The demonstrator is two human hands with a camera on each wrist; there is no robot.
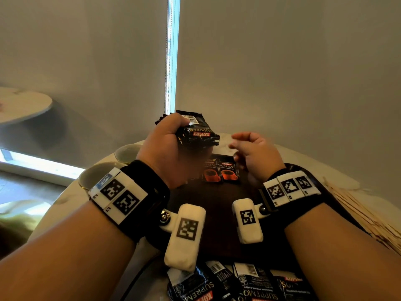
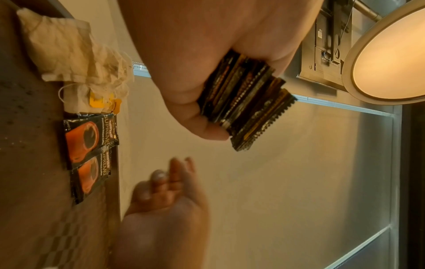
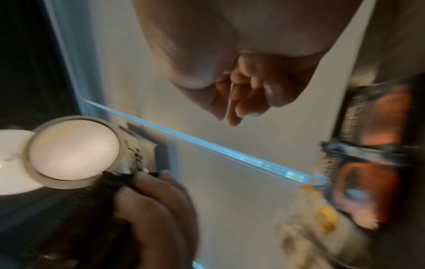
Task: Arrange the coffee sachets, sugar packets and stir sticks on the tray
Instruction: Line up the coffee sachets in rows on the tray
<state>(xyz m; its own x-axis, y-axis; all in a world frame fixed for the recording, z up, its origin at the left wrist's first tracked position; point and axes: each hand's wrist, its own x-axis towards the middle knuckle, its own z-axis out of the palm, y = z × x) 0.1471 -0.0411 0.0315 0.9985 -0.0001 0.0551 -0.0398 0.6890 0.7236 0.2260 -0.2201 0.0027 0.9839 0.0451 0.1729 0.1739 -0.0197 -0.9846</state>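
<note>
The tray (image 1: 217, 205) holds two coffee sachets (image 1: 221, 172); the left wrist view adds tea bags (image 2: 76, 60). The left hand (image 1: 167, 146) grips a sachet stack (image 1: 198, 132); the right hand (image 1: 253, 151) hangs loosely curled, holding nothing.

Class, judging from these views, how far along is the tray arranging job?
Done: two coffee sachets lie side by side on the dark tray. In hand: the left hand grips a stack of sachets; the right hand holds nothing. Left: loose sachets at the near edge and stir sticks beside the tray.

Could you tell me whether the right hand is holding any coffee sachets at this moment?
No, the right hand hovers empty; the left hand grips the stack of sachets.
</note>
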